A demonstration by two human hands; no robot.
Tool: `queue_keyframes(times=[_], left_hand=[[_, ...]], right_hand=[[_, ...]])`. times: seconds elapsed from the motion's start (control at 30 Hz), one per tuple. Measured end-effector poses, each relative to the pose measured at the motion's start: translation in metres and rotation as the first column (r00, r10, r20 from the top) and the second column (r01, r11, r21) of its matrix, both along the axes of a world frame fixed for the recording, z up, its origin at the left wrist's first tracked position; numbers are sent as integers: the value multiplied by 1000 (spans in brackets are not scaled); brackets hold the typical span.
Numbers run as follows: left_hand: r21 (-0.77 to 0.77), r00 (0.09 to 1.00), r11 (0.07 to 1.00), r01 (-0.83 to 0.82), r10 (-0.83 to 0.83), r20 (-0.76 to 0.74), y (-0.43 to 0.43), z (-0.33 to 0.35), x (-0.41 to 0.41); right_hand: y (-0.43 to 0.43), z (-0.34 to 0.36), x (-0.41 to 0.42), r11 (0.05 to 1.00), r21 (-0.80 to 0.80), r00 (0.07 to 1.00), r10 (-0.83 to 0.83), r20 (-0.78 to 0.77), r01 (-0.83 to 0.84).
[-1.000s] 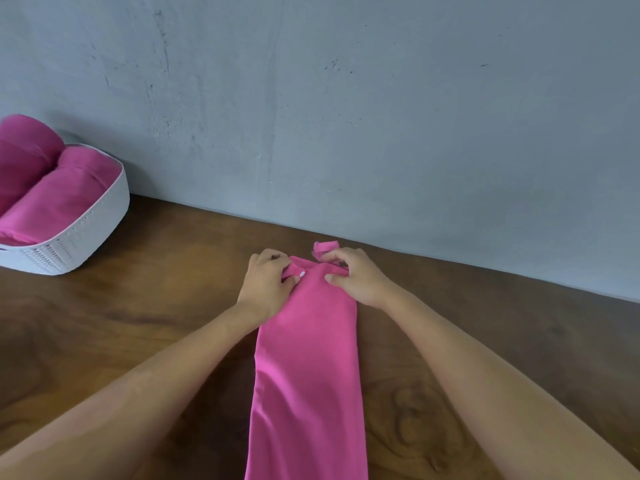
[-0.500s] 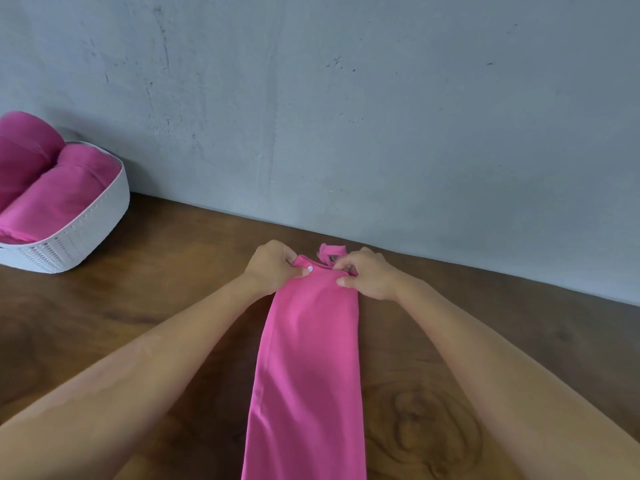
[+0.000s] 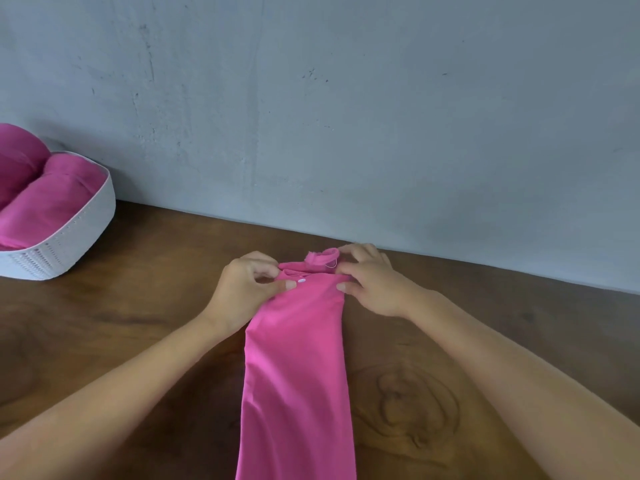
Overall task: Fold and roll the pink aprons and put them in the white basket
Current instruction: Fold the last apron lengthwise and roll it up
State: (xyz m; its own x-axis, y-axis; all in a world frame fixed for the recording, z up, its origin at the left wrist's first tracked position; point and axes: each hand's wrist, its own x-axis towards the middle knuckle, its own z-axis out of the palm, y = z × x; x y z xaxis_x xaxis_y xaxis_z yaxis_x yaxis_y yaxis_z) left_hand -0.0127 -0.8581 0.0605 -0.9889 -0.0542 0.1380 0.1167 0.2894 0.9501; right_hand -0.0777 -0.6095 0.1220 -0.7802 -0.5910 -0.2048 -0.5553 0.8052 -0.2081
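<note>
Near the back edge of the worktop [image 3: 138, 306], the left hand [image 3: 242, 289] and right hand [image 3: 374, 282] had edged forward. Each grip pinched a far corner of the folded pink apron [image 3: 298, 375], its strap [image 3: 322, 259] now curled in. Rolling looked next, then the white basket [image 3: 86, 233] at the left edge.

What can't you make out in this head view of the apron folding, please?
Head view:
pink apron: near end cut off by the bottom edge.
white basket and rolled aprons: cut off by the left edge; count unknown.
apron's far corners: covered by left hand and right hand.
</note>
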Motion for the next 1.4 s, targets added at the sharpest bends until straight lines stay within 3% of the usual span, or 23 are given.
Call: queue_keyframes(times=[0.43,0.53,0.67,0.73,0.93,1.03,1.27,1.4], left_hand=[[99,997,992,81,-79,-27,1,14,66],[140,998,989,56,-53,-23,1,15,75],[191,1000,981,19,-19,-1,3,14,81],[206,1000,979,10,-13,9,4,14,83],[197,997,977,82,-81,-18,-1,26,98],[177,996,982,71,-62,-57,0,36,110],[40,992,994,106,-102,-74,18,37,168],[-28,988,992,126,-128,-89,33,27,209]], right_hand=[[22,8,77,1000,10,954,15,-300,-12],[27,6,88,1000,25,914,18,-406,-9],[27,-3,105,983,177,812,140,-566,-47],[27,-6,115,987,161,790,121,-601,-28],[31,-1,140,998,-46,805,5,-593,-40],[37,7,155,984,-177,893,-50,-447,-34],[59,1,201,957,-267,830,-56,-555,-114],[78,-8,239,972,-200,820,-11,-572,-126]])
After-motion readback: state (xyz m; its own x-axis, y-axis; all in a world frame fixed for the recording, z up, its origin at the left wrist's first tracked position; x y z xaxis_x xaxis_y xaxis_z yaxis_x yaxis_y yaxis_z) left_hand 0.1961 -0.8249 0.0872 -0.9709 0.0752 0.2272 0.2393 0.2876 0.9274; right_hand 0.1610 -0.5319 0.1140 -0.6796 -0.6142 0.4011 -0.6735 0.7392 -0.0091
